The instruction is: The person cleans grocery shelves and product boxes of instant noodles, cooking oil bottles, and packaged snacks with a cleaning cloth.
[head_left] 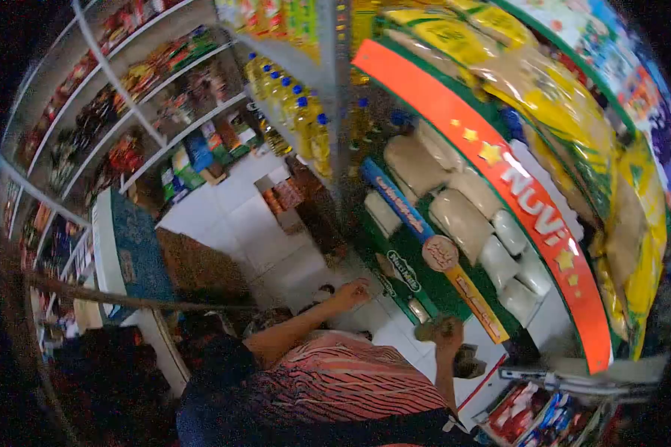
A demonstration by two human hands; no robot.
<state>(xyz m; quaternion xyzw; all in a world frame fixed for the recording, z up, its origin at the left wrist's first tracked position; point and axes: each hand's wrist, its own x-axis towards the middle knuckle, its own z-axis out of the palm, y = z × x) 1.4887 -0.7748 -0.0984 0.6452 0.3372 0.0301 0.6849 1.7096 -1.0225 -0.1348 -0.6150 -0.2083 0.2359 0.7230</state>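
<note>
1. Head view, lower centre: the left hand is extended above the white-tiled floor, its fingers loosely bent; whether they grip anything cannot be told.
2. Lower centre, to the right: the right hand is at a small olive-green item, which lies against its finger side, near the front edge of the lower shelf. Blur hides whether the fingers close on it.
3. Lower shelf: clear bags with tan contents lie behind white bags. A blue-and-yellow strip runs along the front of these bags.
4. Upper shelf: a curved orange strip lettered "NUVI" edges this tier, which juts over part of the lower one and screens it from above. Large yellow bags are heaped upon it.
5. Centre: a grey upright post stands between the bagged goods and a row of yellow bottles with blue caps, blocking part of the view.
6. Floor and left side: brown cartons stand beyond the left hand; a cabinet with a teal panel and racks of packets flank the floor.
</note>
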